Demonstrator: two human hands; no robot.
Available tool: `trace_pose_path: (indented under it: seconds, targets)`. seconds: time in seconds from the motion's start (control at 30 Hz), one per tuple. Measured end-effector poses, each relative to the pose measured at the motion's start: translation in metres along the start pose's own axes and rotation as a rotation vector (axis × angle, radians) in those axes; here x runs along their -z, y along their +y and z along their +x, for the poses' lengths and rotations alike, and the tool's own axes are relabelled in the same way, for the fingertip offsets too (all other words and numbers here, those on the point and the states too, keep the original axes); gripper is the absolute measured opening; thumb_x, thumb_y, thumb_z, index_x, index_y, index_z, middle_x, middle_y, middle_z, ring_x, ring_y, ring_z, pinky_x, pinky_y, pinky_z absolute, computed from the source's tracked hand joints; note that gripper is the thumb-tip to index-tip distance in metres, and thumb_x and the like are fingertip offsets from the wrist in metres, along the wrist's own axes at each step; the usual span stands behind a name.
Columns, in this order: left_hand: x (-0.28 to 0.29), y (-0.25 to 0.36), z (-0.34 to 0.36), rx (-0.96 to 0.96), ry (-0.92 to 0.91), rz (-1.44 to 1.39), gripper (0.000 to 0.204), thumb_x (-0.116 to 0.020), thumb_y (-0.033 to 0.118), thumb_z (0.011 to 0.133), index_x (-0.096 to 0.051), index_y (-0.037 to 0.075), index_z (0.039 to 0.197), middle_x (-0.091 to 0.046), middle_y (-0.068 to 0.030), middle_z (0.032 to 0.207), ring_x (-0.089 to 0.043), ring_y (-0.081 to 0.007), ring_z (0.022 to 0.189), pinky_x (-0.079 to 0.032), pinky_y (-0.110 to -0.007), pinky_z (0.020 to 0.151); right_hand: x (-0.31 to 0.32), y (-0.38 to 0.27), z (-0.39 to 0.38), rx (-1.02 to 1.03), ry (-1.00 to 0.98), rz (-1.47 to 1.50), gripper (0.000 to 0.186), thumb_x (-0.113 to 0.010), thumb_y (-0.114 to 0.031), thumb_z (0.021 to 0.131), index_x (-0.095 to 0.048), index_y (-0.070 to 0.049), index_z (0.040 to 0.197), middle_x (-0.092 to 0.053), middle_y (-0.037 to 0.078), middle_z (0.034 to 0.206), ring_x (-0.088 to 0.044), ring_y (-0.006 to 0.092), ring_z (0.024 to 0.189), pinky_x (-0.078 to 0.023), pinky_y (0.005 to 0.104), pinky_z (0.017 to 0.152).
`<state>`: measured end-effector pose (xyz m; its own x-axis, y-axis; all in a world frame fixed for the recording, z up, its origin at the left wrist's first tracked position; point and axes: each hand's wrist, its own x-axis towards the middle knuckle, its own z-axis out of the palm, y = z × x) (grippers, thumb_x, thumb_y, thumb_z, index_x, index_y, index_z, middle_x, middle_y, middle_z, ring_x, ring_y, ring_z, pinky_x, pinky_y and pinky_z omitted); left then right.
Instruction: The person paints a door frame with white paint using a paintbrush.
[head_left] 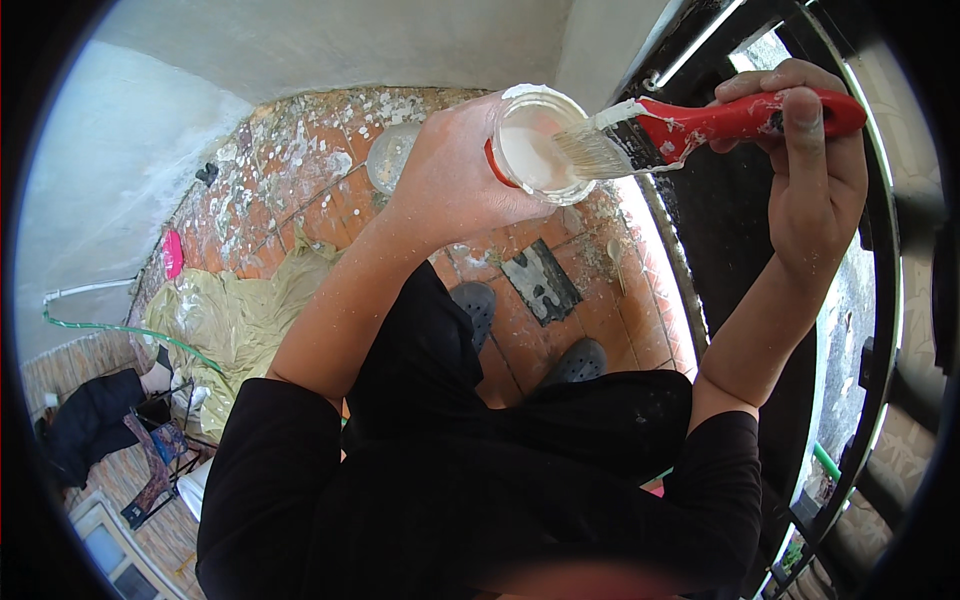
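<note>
We hold a small round plastic tub (583, 190) in our left hand (450, 168), raised above the floor in front of us, its open mouth turned up toward us; white paint (521, 152) lies inside, and more is smeared along the rim; the left fingers are mostly hidden behind the tub, so we cannot tell whether they are spread or pressed together. Our right hand (812, 165) pinches the red handle of a flat paintbrush (710, 120), the thumb lying across the near side and the other fingers behind; the brush points left, its paint-coated bristles (597, 150) reaching over the tub's right rim into the mouth; we cannot tell how far the tips touch the paint.

Below us is a terracotta tile floor (510, 372) spattered with white; a translucent round container (388, 160) stands beyond our left forearm, a pink object (174, 254) sits by the pale wall (110, 180), and a crumpled khaki cloth (235, 305) lies nearer, a green hose (165, 338) running onto it; between our grey clogs (478, 312) and the black metal gate (735, 230) lies a paint-marked rectangular board (540, 284).
</note>
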<state>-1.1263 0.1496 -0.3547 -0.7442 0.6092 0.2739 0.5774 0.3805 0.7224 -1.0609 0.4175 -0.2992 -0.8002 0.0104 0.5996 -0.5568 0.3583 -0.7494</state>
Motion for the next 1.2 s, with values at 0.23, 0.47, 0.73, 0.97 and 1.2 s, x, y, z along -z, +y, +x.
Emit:
trace_pose_path:
  seconds: [0.23,0.47,0.73,0.97,1.2]
  targets:
    - [0.001,-0.002,0.001,0.011,0.015,0.005,0.056,-0.082,0.018,0.060,-0.067,0.003,0.111,-0.071,-0.0109,0.100,-0.069,-0.0233,0.091,-0.052,-0.034,0.083,0.013,-0.012,-0.007,-0.054,-0.078,-0.106,0.032,-0.050,-0.025,0.102,-0.057,0.003,0.116,-0.062,0.017,0.107,-0.072,0.0301,0.086,-0.061,0.0313,0.065]
    - [-0.001,-0.004,0.000,0.048,0.055,-0.062,0.055,-0.085,0.021,0.058,-0.068,0.004,0.107,-0.071,-0.0119,0.097,-0.069,-0.0265,0.089,-0.053,-0.035,0.082,0.026,-0.005,-0.007,0.077,-0.013,-0.031,0.034,-0.048,-0.028,0.103,-0.056,0.003,0.114,-0.059,0.017,0.111,-0.072,0.0334,0.085,-0.061,0.0334,0.063]
    - [0.006,-0.001,0.001,0.071,0.060,-0.054,0.057,-0.087,0.017,0.062,-0.067,0.002,0.113,-0.072,-0.0096,0.102,-0.068,-0.0194,0.092,-0.052,-0.033,0.085,-0.003,-0.018,0.008,-0.066,0.507,0.067,0.034,-0.057,-0.036,0.098,-0.059,-0.006,0.080,-0.068,0.012,0.066,-0.070,0.0184,0.057,-0.056,0.0258,0.046]
    - [0.013,-0.013,0.001,0.142,0.138,-0.059,0.051,-0.087,0.014,0.065,-0.067,-0.001,0.109,-0.072,-0.0093,0.099,-0.068,-0.0168,0.089,-0.052,-0.031,0.081,-0.016,-0.029,0.021,-0.413,0.954,0.090,0.034,-0.058,-0.033,0.098,-0.057,-0.009,0.075,-0.063,0.009,0.058,-0.060,0.0131,0.044,-0.046,0.0222,0.037]
    - [0.001,-0.001,0.021,0.186,0.310,-0.270,0.047,-0.087,0.013,0.066,-0.067,-0.003,0.105,-0.072,-0.0085,0.095,-0.067,-0.0139,0.085,-0.053,-0.029,0.078,0.052,0.021,-0.045,-0.574,0.572,0.801,0.025,-0.057,-0.013,0.091,-0.059,0.006,0.107,-0.068,0.027,0.100,-0.070,0.0370,0.095,-0.060,0.0413,0.084]
